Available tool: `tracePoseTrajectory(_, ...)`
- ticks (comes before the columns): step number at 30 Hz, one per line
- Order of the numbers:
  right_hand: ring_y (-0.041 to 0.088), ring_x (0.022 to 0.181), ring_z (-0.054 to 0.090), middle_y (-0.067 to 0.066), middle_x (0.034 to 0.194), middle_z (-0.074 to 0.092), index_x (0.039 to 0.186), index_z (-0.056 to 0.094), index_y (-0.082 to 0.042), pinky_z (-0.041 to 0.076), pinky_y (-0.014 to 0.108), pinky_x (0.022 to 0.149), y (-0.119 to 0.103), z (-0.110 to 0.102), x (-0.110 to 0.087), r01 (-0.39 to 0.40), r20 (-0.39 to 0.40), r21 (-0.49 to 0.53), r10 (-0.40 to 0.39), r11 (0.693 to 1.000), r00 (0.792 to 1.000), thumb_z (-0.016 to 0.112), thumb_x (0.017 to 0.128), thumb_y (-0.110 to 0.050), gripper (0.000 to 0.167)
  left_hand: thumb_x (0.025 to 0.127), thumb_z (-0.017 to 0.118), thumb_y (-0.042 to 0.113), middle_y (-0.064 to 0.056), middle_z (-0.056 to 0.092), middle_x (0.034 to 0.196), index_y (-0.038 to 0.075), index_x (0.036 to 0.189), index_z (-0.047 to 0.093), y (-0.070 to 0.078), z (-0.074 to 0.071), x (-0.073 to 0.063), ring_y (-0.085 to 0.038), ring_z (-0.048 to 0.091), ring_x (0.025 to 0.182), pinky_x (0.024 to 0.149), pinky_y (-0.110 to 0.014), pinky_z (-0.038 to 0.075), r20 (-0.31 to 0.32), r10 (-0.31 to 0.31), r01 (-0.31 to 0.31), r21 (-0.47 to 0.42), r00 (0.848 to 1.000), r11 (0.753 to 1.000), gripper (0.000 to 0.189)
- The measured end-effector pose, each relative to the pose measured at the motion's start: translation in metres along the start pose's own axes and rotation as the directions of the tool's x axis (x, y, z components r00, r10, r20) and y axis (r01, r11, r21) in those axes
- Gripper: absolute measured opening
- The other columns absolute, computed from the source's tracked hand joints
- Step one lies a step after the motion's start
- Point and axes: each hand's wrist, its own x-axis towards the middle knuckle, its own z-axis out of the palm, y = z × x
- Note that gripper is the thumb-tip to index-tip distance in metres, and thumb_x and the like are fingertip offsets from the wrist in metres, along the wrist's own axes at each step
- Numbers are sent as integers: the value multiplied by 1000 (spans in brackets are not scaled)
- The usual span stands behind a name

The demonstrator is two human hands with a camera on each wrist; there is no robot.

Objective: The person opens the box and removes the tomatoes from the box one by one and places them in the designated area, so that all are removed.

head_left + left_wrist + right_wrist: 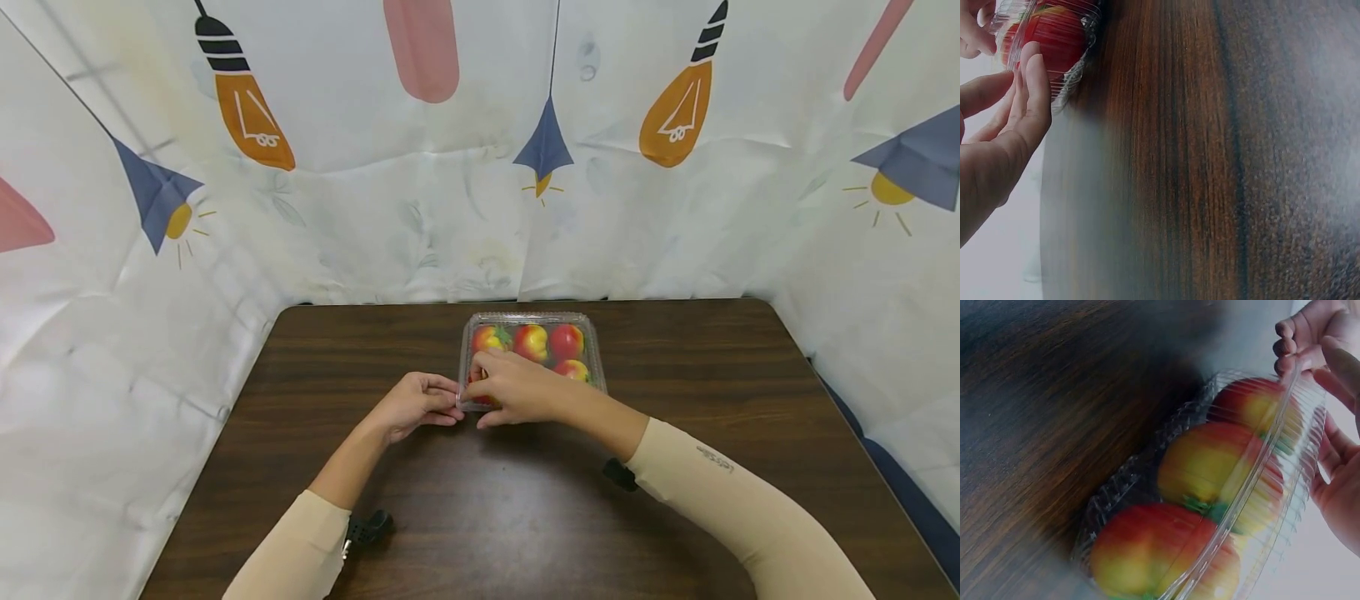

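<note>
A clear plastic fruit box [597, 354] with a ridged rim stands near the far edge of the table. Inside lie several red-and-yellow fruits [1210, 472], some with green leaves. My left hand [420, 406] pinches the rim at the box's near left corner between thumb and fingertips. From the right, my right hand [517, 387] reaches over the lid, covering part of the fruit. Its bent fingers grip that same corner, with the thumb low at the front side. Both hands' fingertips are close together there in the right wrist view.
The dark wood-grain table [502, 517] has rounded far corners. A white curtain [450, 225] printed with lamps and bulbs hangs behind it and at both sides. Black straps [367, 527] sit on the wrists over beige sleeves [296, 550].
</note>
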Motion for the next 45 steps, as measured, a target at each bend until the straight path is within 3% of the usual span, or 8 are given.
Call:
tracePoseTrajectory(9, 15, 90, 52, 1, 101, 54, 112, 74, -24, 50, 24, 78, -4, 7, 7, -35, 0, -29, 35, 999, 999, 86, 85, -39, 34, 102, 54, -7, -8, 74, 94, -19, 131, 52, -1, 0, -1, -19, 75, 85, 81, -33, 66, -15, -11, 11, 1, 1000, 1000, 32)
tracePoseTrajectory(16, 16, 90, 52, 2, 101, 56, 125, 73, -20, 51, 22, 78, -8, 13, 9, -39, -39, -133, 34, 990, 999, 86, 85, -38, 45, 101, 56, -8, -5, 73, 90, -20, 129, 53, 0, 2, 0, -17, 75, 84, 80, -31, 66, -11, -4, 4, -25, 1000, 1000, 31)
tracePoseTrajectory(21, 15, 88, 52, 1, 100, 56, 127, 73, -22, 51, 21, 76, -9, 16, 10, -40, -50, -192, 30, 981, 998, 83, 89, -39, 43, 101, 55, -8, -6, 72, 90, -19, 126, 55, 1, 3, 0, -16, 74, 83, 79, -28, 66, -15, -6, 5, -22, 1000, 1000, 28)
tracePoseTrajectory(28, 14, 85, 52, 0, 96, 55, 117, 76, -21, 51, 20, 73, -9, 21, 8, -14, -132, -213, -15, 977, 991, 83, 90, -34, 31, 99, 57, -11, -8, 74, 91, -19, 120, 59, -1, 2, 3, -16, 74, 84, 81, -28, 65, -28, 12, -13, -20, 1000, 1000, 22)
tracePoseTrajectory(33, 13, 81, 54, 0, 92, 55, 91, 77, -21, 52, 20, 68, -9, 26, 7, 1, -225, -205, -48, 979, 973, 79, 93, -26, 5, 98, 58, -12, -7, 75, 89, -20, 117, 60, -1, 4, 4, -15, 74, 84, 81, -27, 65, -22, 21, -22, -23, 1000, 1000, 21)
tracePoseTrajectory(36, 13, 80, 54, 0, 91, 56, 81, 73, -21, 51, 21, 65, -10, 27, 9, 7, -259, -204, -61, 979, 964, 77, 92, -22, 12, 98, 58, -11, -7, 74, 88, -19, 116, 59, 0, 4, 3, -15, 74, 83, 79, -26, 65, -19, 21, -21, -18, 1000, 1000, 20)
tracePoseTrajectory(45, 12, 75, 54, 0, 88, 55, 81, 74, -19, 52, 21, 61, -9, 32, 9, 26, -288, -222, -91, 975, 953, 74, 91, -18, 10, 97, 58, -12, -6, 74, 85, -17, 113, 60, 0, 6, 3, -15, 74, 80, 76, -24, 65, -31, 4, -4, -20, 1000, 1000, 17)
